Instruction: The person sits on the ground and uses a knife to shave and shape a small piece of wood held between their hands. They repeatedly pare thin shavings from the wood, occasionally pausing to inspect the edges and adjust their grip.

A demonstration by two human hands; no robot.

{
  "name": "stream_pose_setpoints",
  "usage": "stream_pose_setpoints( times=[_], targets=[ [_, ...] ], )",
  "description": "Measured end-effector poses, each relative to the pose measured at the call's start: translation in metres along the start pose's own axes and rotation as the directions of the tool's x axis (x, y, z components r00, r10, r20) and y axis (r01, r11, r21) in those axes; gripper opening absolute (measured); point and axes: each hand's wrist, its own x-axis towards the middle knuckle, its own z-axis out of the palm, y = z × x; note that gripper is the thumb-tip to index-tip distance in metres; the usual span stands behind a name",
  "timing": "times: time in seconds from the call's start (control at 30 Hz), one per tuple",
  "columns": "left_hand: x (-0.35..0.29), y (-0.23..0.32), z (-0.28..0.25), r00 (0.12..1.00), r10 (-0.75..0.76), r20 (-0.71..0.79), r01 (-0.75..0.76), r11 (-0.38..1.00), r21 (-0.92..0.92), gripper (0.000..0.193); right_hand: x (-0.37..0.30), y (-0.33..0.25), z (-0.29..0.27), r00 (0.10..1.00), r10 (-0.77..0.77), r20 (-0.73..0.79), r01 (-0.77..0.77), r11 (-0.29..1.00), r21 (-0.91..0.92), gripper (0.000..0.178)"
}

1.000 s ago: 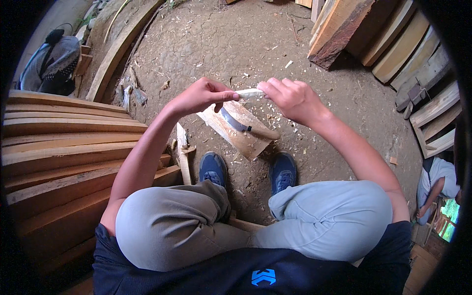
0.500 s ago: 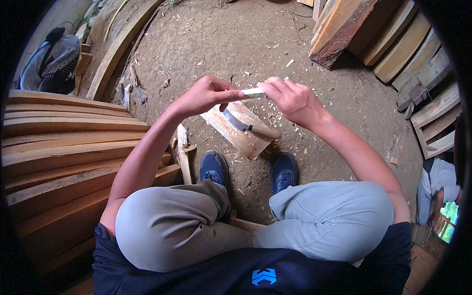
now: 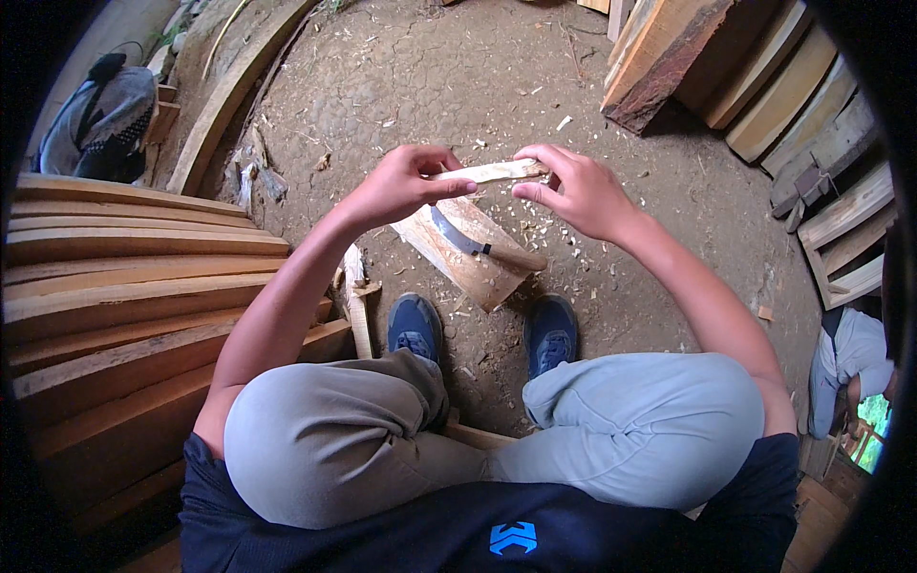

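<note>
A short pale strip of wood (image 3: pixel 501 172) is held level above the ground between my hands. My left hand (image 3: pixel 415 181) is closed on its left end, thumb along the near side. At the other end my right hand (image 3: pixel 578 191) has its thumb and forefinger spread around the strip; the thumb is off the wood, and the end appears to touch the fingers. Below lies a chopping block (image 3: pixel 489 277), a light slab of wood set at a slant. On it rests a sickle-like knife with a curved grey blade (image 3: pixel 454 229) and a wooden handle (image 3: pixel 516 256).
Planks are stacked at left (image 3: pixel 134 286); thick timber (image 3: pixel 659 67) and boards stand at the far right. Wood shavings (image 3: pixel 564 122) litter the dirt floor. A split stick (image 3: pixel 357 306) lies beside my left shoe (image 3: pixel 415 325). A person (image 3: pixel 855 353) is at the right edge.
My right thumb has come off the strip and the right hand has opened and shifted slightly right. More of the strip now shows. The knife and block have not moved.
</note>
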Motion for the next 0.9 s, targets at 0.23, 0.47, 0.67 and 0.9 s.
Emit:
stream_pose_setpoints(
  times=[0.23, 0.47, 0.67, 0.9],
  targets=[
    [0.0, 0.003, 0.009, 1.0, 0.015, -0.025, -0.015, 1.0, -0.011, 0.032, 0.0, 0.013, 0.014, 0.999, 0.005, -0.04, 0.006, 0.965, 0.263, 0.033],
    [-0.003, 0.014, 0.02, 0.992, 0.082, -0.099, -0.08, 0.997, 0.018, 0.032, -0.003, 0.0, 0.01, 0.984, 0.077, -0.163, -0.047, 0.982, 0.182, 0.031],
    [-0.006, 0.024, 0.029, 0.988, 0.083, -0.133, -0.063, 0.987, 0.15, 0.036, -0.002, 0.0, 0.013, 0.965, 0.166, -0.205, -0.127, 0.973, 0.192, 0.033],
    [-0.004, 0.017, 0.029, 0.989, 0.081, -0.128, -0.062, 0.988, 0.143, 0.037, 0.001, 0.013, 0.014, 0.893, 0.45, 0.025, -0.391, 0.745, 0.541, 0.043]
  ],
)
